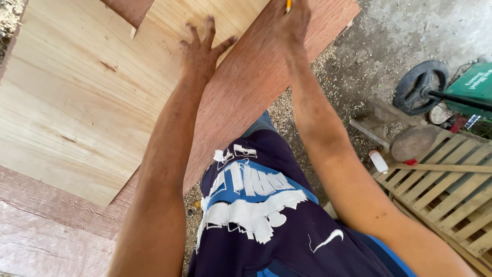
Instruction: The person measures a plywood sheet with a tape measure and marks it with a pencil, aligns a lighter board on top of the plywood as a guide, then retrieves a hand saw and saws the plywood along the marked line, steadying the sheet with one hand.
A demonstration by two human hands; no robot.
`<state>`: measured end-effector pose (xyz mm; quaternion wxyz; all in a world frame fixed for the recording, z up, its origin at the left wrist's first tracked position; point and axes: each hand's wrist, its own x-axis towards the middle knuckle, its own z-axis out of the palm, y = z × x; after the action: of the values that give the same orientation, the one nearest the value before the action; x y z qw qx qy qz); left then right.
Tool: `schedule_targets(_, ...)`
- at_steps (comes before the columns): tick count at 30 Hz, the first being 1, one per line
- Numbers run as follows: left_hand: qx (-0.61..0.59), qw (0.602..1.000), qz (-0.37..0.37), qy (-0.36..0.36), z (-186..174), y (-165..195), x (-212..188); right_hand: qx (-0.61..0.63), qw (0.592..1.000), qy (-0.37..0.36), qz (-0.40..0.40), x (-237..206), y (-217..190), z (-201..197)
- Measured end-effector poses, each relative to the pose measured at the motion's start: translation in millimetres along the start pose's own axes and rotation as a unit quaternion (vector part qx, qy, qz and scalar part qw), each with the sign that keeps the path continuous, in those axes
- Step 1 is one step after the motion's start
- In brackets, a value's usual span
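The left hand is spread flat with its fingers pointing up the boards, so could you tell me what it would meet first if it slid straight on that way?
The left hand lies on the pale plywood sheet. Straight ahead there is only more of that pale sheet up to the picture's top edge; the way looks free as far as the view shows.

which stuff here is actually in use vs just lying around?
In use: left hand flat on the pale plywood sheet; right hand holding a yellow pencil; reddish board underneath.

Lying about: wooden pallet, white bottle, black wheel, green machine.
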<state>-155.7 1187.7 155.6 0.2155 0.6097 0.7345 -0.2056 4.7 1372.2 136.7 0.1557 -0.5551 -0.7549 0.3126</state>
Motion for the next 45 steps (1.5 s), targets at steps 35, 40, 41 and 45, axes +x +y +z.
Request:
schedule_targets(35, -0.175, 0.971, 0.043, 0.154, 155.0, -89.0, -178.8, -0.017, 0.965, 0.011, -0.260, -233.0, -74.1, 124.2)
schedule_targets(40, -0.143, 0.989, 0.027, 0.027, 192.7, -107.0, -238.8, 0.008, 0.975, 0.007, -0.222, -241.3, -93.1, 120.6)
schedule_targets(41, -0.147, 0.989, 0.024, 0.022, 196.7, -106.4, -241.9, 0.020, 0.987, -0.024, -0.159, -245.1, -95.2, 119.8)
schedule_targets(45, -0.133, 0.990, 0.030, 0.043, 203.7, -104.7, -241.4, 0.131, 0.991, -0.025, 0.013, -275.6, -96.1, 124.2)
